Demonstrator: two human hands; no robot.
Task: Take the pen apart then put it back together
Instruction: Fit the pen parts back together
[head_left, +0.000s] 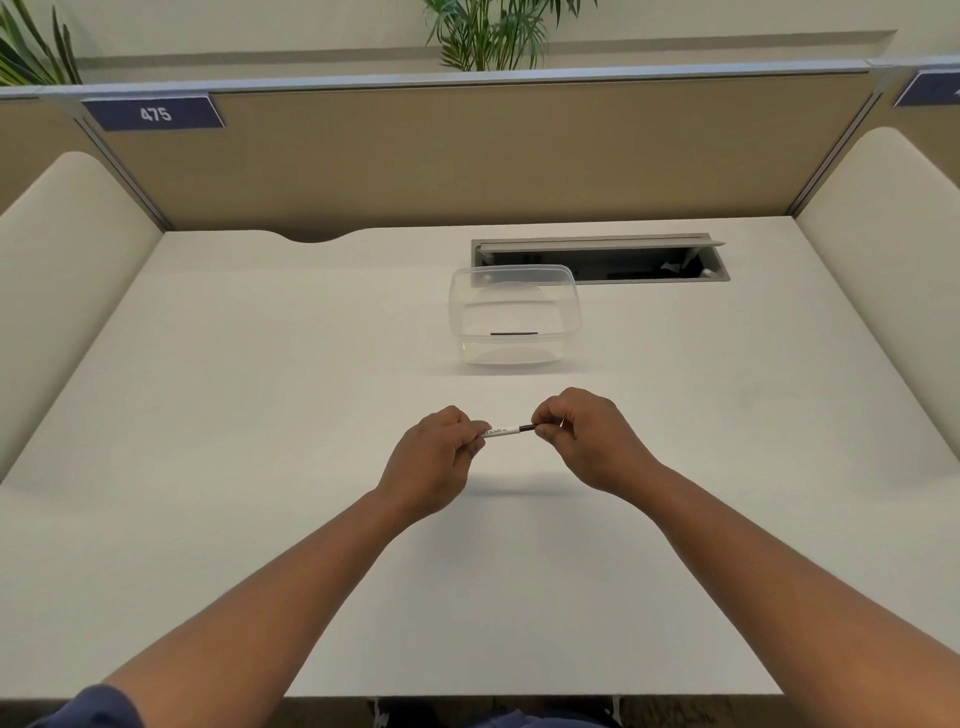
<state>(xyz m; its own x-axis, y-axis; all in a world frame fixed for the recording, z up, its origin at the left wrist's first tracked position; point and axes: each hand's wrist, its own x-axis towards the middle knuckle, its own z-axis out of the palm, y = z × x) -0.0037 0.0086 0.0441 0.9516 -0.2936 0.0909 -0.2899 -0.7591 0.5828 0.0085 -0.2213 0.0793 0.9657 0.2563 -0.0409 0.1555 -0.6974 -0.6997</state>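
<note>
A white pen with dark print on its barrel and a black end lies level between my two hands, a little above the white desk. My left hand is closed around the barrel's left end. With my right hand I pinch the black end between thumb and fingers. Only the middle stretch of the pen shows; both ends are hidden inside my fingers.
A clear plastic container with a thin dark strip inside stands on the desk just beyond my hands. Behind it is an open cable tray set into the desk. Beige partition walls close in the desk at back and sides.
</note>
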